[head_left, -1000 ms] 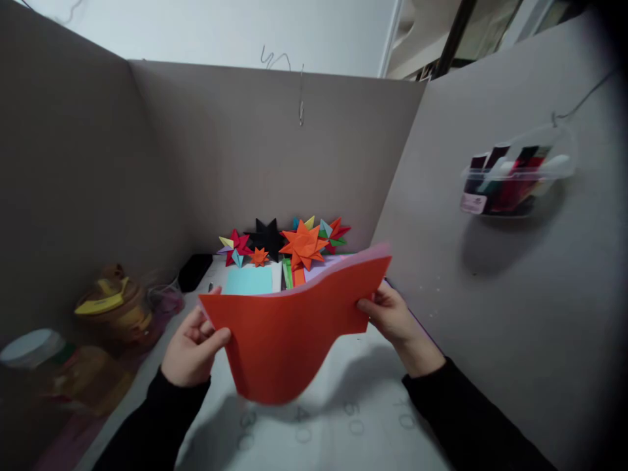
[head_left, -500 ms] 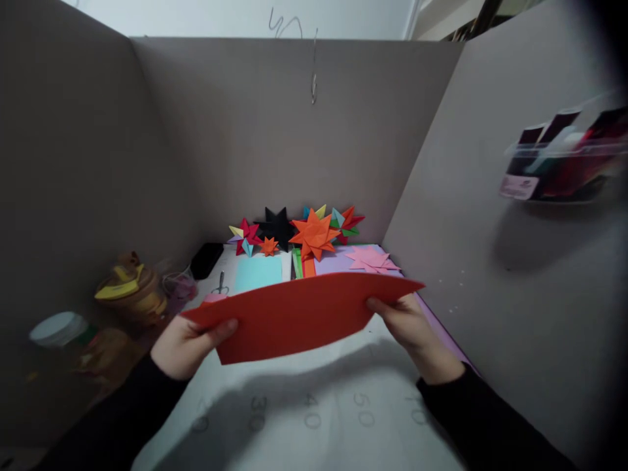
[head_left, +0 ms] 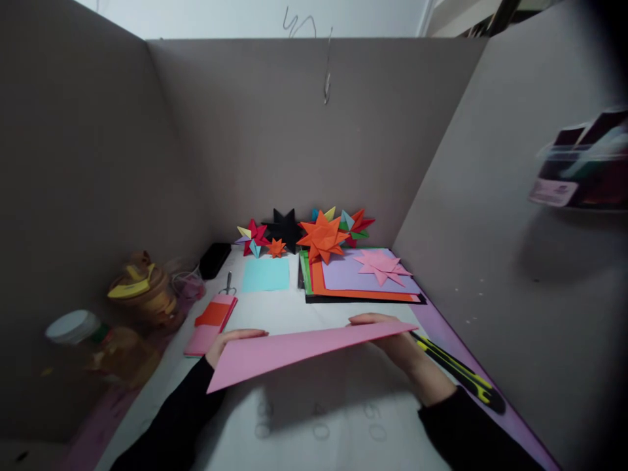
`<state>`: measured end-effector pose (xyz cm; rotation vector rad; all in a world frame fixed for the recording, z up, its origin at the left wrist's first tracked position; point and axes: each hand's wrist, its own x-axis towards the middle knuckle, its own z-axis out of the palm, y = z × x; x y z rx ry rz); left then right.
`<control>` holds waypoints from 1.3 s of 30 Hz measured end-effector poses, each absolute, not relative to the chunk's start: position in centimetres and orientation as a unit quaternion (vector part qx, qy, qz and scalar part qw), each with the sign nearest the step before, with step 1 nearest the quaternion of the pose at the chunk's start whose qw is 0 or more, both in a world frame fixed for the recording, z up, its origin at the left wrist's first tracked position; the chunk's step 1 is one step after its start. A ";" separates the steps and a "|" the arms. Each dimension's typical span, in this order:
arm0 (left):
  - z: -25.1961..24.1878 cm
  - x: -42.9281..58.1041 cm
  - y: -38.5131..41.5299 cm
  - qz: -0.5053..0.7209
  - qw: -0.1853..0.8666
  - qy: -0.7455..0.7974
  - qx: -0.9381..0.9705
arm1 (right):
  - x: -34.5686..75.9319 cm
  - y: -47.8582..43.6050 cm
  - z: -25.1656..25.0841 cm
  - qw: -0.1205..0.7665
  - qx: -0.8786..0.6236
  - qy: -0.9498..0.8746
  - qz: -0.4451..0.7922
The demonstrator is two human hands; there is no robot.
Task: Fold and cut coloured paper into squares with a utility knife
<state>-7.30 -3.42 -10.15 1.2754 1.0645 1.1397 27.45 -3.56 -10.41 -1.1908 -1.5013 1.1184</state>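
- Basically, pink paper sheet (head_left: 299, 353) is up over the middle of the table (head_left: 343, 451), shadow under it, looks clear of the surface
- Long axis left to right, roughly along the table's far edge; left end reaches lower and nearer the person, right end rises to a narrow tip over the right wrist
- Left hand (head_left: 233, 338) at sheet's left part, fingers laid along the top edge; closed on the paper by the look of it, thumb hidden
- Right hand (head_left: 395, 343) behind the right part, fingers showing over the top edge; also seems to pinch the paper, thumb hidden
- Sheet spans between both grips; near left corner is closer to left hand
- Black-and-yellow utility knife (head_left: 461, 371) just beside right wrist, along table's right edge
- Pink paper stack with orange piece (head_left: 210, 316) near left hand, by table's left edge
- Lilac sheet (head_left: 338, 276) with pink folded star (head_left: 380, 265) toward far right corner
- Light-blue square sheet (head_left: 266, 274) and small scissors (head_left: 228, 286) beyond left hand
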 end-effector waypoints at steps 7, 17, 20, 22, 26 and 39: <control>-8.7 -8.7 -5.5 0.493 0.437 0.525 0.539 | 26.7 -3.0 -10.6 0.511 -0.468 -0.528 0.491; -8.1 -7.5 -0.9 0.458 0.500 0.469 0.565 | 28.1 -2.6 -11.7 0.550 -0.432 -0.476 0.534; -9.6 -6.1 -1.1 0.493 0.503 0.461 0.541 | 27.6 -2.6 -12.8 0.553 -0.443 -0.467 0.530; -9.6 -5.6 -0.9 0.509 0.503 0.455 0.530 | 27.3 -2.3 -12.6 0.567 -0.442 -0.463 0.518; -8.5 -6.0 0.4 0.510 0.521 0.464 0.504 | 27.3 -1.5 -11.0 0.543 -0.449 -0.492 0.511; -10.5 -3.3 -1.0 0.588 0.738 0.248 0.218 | 21.5 -3.0 -12.3 0.577 -0.391 -0.290 0.656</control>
